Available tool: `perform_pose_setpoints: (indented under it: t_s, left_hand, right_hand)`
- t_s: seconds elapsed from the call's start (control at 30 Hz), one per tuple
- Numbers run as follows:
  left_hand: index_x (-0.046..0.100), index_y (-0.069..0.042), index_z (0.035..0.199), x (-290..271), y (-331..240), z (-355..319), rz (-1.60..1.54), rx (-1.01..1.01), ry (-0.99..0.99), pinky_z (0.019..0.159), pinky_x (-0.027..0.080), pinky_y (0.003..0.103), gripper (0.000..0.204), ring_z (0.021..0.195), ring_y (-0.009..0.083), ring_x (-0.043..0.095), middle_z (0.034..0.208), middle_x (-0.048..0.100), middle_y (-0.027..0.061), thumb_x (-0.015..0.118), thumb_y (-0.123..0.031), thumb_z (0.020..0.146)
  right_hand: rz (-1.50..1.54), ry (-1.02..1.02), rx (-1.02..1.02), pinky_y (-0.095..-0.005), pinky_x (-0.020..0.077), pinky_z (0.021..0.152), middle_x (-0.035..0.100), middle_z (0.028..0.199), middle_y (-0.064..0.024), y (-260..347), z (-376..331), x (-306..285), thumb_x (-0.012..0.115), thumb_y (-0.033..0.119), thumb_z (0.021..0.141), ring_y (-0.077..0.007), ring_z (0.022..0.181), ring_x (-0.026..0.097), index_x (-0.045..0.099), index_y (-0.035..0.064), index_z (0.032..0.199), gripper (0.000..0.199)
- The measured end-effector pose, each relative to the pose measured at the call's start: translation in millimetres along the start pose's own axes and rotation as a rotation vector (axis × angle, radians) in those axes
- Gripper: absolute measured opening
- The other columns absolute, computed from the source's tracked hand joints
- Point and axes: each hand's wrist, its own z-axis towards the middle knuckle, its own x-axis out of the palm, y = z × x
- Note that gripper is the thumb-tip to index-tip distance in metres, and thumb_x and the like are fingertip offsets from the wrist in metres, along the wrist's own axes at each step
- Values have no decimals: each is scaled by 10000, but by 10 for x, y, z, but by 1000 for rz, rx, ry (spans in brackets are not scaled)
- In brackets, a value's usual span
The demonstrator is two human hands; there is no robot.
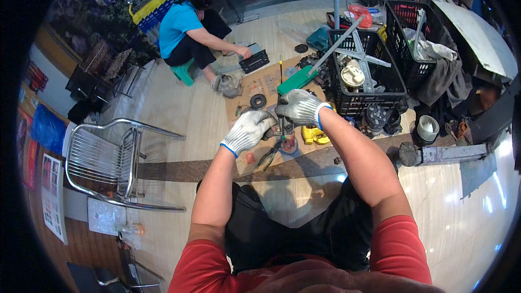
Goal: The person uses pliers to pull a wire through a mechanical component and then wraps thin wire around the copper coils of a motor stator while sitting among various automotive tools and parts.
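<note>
Both of my hands wear white knit gloves with grey palms and meet over a cardboard sheet (248, 167) on the floor. My left hand (249, 132) is closed, its fingertips pressed together near a small dark part. Just beside it, my right hand (302, 109) curls its fingers around something dark that the glove mostly hides. What either hand grips is too small and covered to name. Below the hands lie pliers (268, 157) with dark and green handles. A yellow tool (313, 135) sits under my right wrist, and a green flat object (297, 80) lies beyond that hand.
A person in a blue shirt (179, 27) sits on a green stool (183, 72), one hand at a black slotted part (254, 62). Black crates (374, 97) of parts stand right. A dark ring (257, 101) lies ahead; a metal chair (103, 154) stands left.
</note>
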Motion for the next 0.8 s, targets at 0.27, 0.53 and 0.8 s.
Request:
perform_pose_setpoints:
  t_s: [0.27,0.53,0.8]
  left_hand:
    - [656,11,988,31,-56,-19,133,-16,-172,746,489,438,347,868,381,645,842,650,244,524,-302,915]
    - [647,10,1054,133,70,61,-136,-144,-334,827,480,438,362,960,397,624,1008,664,231,502,-296,928]
    - [599,62,1174,231,226,133,-1046,-199,-410,858,492,290,363,963,158,616,1101,651,115,573,-224,952]
  right_hand:
    - [49,-80,7,-470,478,771,638,917,-258,115,-11,50,497,367,923,-413,908,608,673,13,900,396]
    - [-7,-236,-132,-462,496,752,656,965,-204,221,-84,76,485,250,917,-372,896,634,677,61,957,273]
    - [-35,-332,-248,-455,503,718,652,895,-168,120,-2,229,548,239,854,-356,844,640,668,84,942,215]
